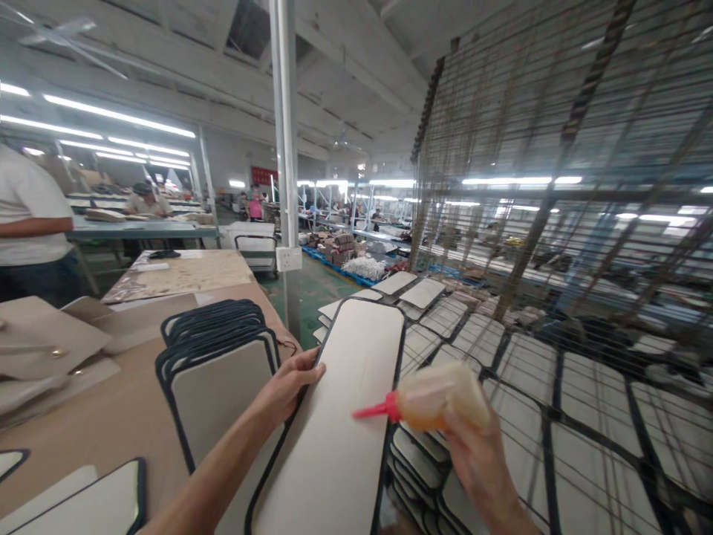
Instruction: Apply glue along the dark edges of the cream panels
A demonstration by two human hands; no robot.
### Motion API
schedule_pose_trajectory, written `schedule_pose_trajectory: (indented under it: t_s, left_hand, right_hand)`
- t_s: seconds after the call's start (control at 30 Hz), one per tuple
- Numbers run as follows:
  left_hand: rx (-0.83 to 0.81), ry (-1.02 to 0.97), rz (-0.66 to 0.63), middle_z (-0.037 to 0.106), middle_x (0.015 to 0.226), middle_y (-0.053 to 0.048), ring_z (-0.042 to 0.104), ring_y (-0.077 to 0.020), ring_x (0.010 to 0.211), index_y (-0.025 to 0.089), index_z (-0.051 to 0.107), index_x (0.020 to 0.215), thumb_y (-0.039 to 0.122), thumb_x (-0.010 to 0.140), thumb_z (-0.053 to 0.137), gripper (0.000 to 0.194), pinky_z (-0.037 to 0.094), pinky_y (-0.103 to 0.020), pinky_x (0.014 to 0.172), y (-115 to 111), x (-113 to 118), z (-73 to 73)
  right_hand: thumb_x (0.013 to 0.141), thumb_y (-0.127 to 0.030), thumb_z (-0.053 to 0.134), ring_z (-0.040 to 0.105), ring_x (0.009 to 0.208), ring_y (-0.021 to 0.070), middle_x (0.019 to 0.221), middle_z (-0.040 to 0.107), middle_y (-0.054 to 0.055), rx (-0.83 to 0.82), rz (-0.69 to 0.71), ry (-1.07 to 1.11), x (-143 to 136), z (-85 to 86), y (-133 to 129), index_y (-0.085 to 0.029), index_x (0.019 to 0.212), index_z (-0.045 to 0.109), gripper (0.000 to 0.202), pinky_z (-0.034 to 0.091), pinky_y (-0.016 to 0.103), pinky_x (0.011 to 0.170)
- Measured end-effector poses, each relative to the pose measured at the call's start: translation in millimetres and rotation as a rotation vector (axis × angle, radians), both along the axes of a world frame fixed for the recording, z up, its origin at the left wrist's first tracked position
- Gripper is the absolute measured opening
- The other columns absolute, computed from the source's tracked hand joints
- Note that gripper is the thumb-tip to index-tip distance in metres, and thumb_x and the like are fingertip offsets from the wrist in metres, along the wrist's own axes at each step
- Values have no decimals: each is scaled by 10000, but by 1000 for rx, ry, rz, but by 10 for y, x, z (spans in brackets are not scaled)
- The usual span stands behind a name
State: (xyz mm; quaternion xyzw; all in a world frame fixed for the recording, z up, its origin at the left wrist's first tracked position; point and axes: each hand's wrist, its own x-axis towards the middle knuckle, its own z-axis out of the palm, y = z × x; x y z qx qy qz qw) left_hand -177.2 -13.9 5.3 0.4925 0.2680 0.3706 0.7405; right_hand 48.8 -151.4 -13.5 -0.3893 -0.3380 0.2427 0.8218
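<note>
A long cream panel with rounded corners and a dark edge (350, 371) is tilted up in front of me. My left hand (295, 383) grips its left edge, thumb on the face and the other fingers hidden behind. In my right hand (473, 453) is a squeeze bottle (443, 394) of amber liquid, lying nearly level. Its red nozzle (376, 409) points left over the panel's face; whether the tip touches is not clear. The right hand is blurred. Left of the panel stands a stack of similar dark-edged panels (223, 386).
Brown-covered table (128, 401) at left bears loose beige pieces (50, 342). On the right, a wire rack (529, 186) rises above rows of cream panels (518, 364). A metal post (287, 163) with a socket box stands ahead. A person in a white shirt (30, 200) is at far left.
</note>
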Motion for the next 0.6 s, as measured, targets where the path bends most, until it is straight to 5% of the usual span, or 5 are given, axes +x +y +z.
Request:
schedule_pose_trajectory:
  t_s: [0.1,0.3,0.4,0.5,0.6]
  left_hand:
    - [2,13,19,727,795,-47,608,-138,561,136,686,984,239,552,798,458,466,-224,558,25,-8,-36]
    - [7,13,-39,727,854,-53,643,-178,652,147,662,1070,243,582,768,508,458,-230,572,-25,84,-16]
    - [-34,37,9,725,808,-42,652,-197,672,152,655,1069,247,562,770,528,459,-243,577,39,109,-76]
    - [-121,106,112,709,699,-17,654,-201,641,168,641,1052,205,529,764,538,463,-254,581,180,100,-223]
    - [-185,172,188,683,618,1,640,-191,580,175,638,990,151,545,687,448,460,-255,559,300,128,-381]
  right_hand:
    - [578,-281,819,630,824,218,957,674,69,-81,69,-90,-77,-87,-79,-210,1102,614,568,539,311,712]
    - [550,-323,830,590,839,159,941,642,-14,89,-229,-20,137,301,360,-238,1041,604,547,486,310,842]
    - [520,-277,845,609,827,210,936,661,34,23,-191,-60,-8,93,278,-199,1046,625,575,515,345,789]
    - [529,-324,835,633,837,266,958,678,75,-101,93,-44,-255,-230,33,-187,1128,609,654,542,367,725]
    - [602,-353,802,643,850,238,922,690,40,-42,46,124,-234,-242,-142,-228,1092,626,536,547,338,744]
